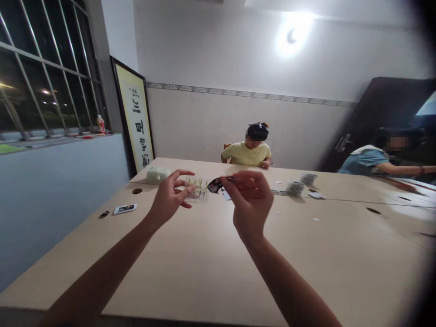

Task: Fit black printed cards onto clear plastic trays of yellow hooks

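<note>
Right hand (pixel 254 197): I read the thumb and fingertips as closed in a pinch on the dark, curved, flat piece with red and pale markings (pixel 215 185). The grip is on its right-hand end; the broad end projects left, just beside the box. The piece is raised above the pale wood-toned table (pixel 211 259).

Left hand (pixel 172 193): fingers and thumb stand apart at the left side of the clear, shallow plastic box with small gold-coloured and dark items (pixel 200 188). The thumb overlaps the box's near-left part. I cannot tell whether the digits clamp the box or only touch it, nor whether its underside meets the table.

Handling, dark piece: I judge it light and thin, with some stiffness and a possibly smooth surface. Take hold at the narrow right-hand end, thumb opposed to the fingertips, with low force. Excess pressure could bend it; a loose pinch could let it swivel.

Handling, clear box: I judge it light, rigid and slightly slippery, with thin walls that may crack under a hard squeeze. Take hold by opposite side walls and keep it level, since the small contents may slide. I cannot tell whether a lid covers them.
</note>
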`<state>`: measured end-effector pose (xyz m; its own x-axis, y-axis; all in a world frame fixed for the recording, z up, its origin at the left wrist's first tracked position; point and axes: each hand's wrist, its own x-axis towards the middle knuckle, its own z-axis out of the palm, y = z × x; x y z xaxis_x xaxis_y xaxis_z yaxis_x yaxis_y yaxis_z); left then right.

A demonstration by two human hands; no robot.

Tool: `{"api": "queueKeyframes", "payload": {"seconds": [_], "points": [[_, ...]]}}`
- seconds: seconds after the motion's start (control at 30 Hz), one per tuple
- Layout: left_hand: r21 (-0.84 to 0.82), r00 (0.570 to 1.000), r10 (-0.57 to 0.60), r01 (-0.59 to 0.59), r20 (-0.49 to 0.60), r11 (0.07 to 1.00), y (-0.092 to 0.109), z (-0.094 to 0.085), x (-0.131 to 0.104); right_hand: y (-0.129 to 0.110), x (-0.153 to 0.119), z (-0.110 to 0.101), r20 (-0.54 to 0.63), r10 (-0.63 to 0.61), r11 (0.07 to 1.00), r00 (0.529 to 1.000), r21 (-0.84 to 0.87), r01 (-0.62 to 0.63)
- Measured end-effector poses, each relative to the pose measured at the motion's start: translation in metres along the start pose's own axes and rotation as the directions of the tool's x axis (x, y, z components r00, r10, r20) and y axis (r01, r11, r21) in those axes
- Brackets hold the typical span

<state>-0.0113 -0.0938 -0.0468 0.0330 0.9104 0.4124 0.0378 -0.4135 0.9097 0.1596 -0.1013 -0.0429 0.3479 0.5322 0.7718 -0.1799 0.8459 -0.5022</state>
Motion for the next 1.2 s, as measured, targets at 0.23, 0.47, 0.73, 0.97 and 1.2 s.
{"api": "queueKeyframes", "payload": {"seconds": [0.23,0.47,0.73,0.97,1.2], "points": [[-0.091,0.985,-0.165,0.161,-0.048,0.983,-0.041,0.0,-0.084,0.012,-0.082,-0.017,0.089,0.474,0.879,0.876,0.014,-0.477],[-0.195,0.938,-0.318,0.29,-0.136,0.937,-0.095,0.006,-0.153,0.02,-0.176,-0.026,-0.01,0.603,0.798,0.798,0.011,-0.603],[-0.293,0.927,-0.367,0.331,-0.076,0.897,-0.107,0.002,-0.156,0.029,-0.197,-0.024,-0.052,0.594,0.801,0.803,-0.044,-0.596],[-0.363,0.909,-0.412,0.362,-0.068,0.858,-0.119,0.001,-0.15,0.038,-0.2,-0.028,-0.053,0.626,0.775,0.778,-0.067,-0.628],[-0.349,0.908,-0.413,0.365,-0.072,0.863,-0.125,0.002,-0.149,0.043,-0.2,-0.028,-0.07,0.618,0.782,0.783,-0.057,-0.621]]}}
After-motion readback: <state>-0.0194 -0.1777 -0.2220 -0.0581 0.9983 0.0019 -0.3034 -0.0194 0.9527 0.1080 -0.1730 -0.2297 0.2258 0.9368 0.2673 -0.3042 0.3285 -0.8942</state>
